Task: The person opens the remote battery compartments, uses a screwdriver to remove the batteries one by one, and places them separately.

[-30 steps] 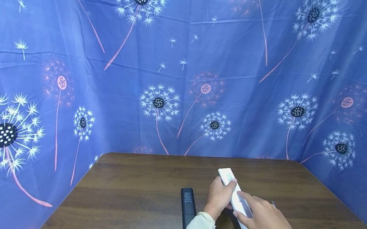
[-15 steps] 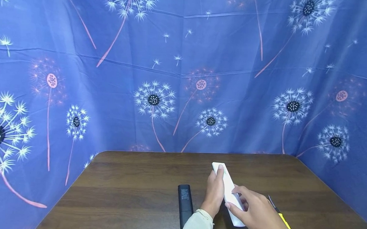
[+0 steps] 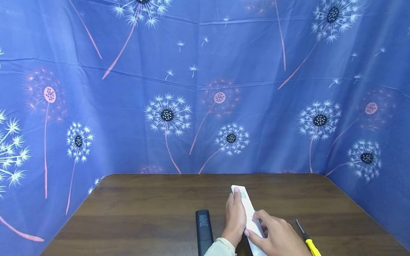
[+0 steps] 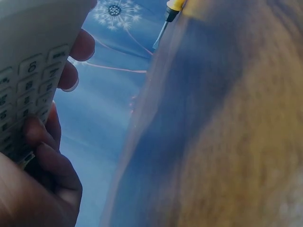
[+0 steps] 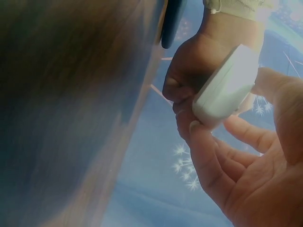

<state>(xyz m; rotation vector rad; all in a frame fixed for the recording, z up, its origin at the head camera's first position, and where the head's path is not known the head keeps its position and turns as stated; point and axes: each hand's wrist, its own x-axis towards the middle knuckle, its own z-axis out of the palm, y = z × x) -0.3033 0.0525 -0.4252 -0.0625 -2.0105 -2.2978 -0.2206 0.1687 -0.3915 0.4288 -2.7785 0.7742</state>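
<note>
A white remote control point(image 3: 246, 204) is held at a slant above the table, its back with a small green-printed label turned up. My left hand point(image 3: 234, 219) grips its far half from the left side, thumb lying along the edge near the far end. Thumb and fingers of my right hand point(image 3: 277, 238) pinch the nearer half from the right, partly covering it. Rows of buttons show on the underside of the remote control point(image 4: 35, 61) in the left wrist view. The right wrist view shows its rounded near end point(image 5: 227, 90) between the two hands.
On the brown wooden table point(image 3: 147, 216), a black remote control point(image 3: 204, 229) lies left of the left forearm. A screwdriver point(image 3: 311, 244) with a yellow handle lies to the right of the right hand. A blue dandelion-print cloth point(image 3: 276, 126) hangs behind the table.
My left thumb has shifted from across the white remote's back to along its left edge. My right fingers have curled more on the nearer half. The head view has shifted, showing more of the screwdriver.
</note>
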